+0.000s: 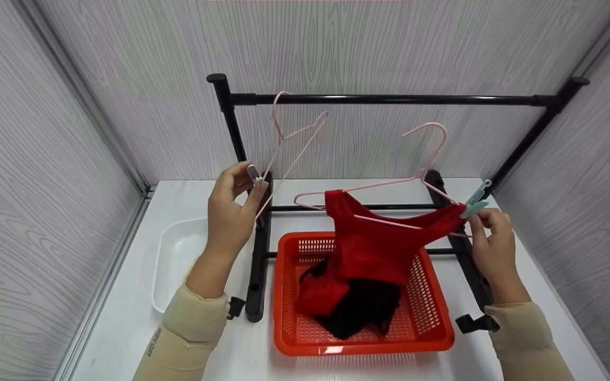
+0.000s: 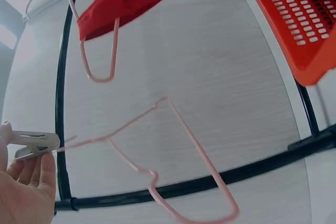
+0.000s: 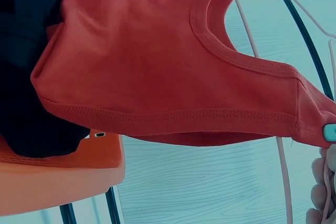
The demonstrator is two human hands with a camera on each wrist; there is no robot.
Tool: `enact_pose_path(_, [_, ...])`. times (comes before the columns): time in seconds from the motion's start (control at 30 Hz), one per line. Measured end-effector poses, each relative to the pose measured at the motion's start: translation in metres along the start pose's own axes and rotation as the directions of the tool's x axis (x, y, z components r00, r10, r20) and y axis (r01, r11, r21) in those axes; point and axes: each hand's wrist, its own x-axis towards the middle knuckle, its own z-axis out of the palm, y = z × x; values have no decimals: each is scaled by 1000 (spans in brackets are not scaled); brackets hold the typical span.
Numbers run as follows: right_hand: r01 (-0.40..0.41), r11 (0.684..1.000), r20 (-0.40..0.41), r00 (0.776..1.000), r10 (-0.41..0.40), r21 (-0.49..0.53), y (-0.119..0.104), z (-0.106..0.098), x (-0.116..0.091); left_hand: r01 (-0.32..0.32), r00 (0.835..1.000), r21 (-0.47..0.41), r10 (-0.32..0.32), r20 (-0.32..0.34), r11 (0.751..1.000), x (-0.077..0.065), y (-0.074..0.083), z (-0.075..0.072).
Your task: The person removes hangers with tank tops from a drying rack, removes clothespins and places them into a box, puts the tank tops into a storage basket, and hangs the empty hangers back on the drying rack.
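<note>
Pinching a grey clip, the left fingers are beside a bare pink hanger; the right fingers clasp a second hanger near one end, likely to steady it; a green clip probably stops its red top sliding, above the basket between the worktop's left and right edges.

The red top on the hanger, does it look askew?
Yes, the red top sits lopsided: in the head view, its right strap, with a teal clip, nears one end of the pink hanger, while the unclipped left strap sits inward of the other.
</note>
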Motion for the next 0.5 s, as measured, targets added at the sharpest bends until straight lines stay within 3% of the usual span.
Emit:
enact_pose_path(0.17, [3, 1000, -4, 1000, -3, 2, 0, 0, 0, 48, 993, -18, -50, -104, 999, -5, -14, -16])
enact_pose_path(0.33, [-3, 1000, -6, 1000, 3, 4, 1, 0, -1, 127, 978, 63, -114, -176, 990, -16, -32, -29])
enact_pose_path(0.5, [-1, 1000, 8, 1000, 1, 13, 2, 0, -1, 223, 962, 161, -191, -195, 961, -31, -48, -43])
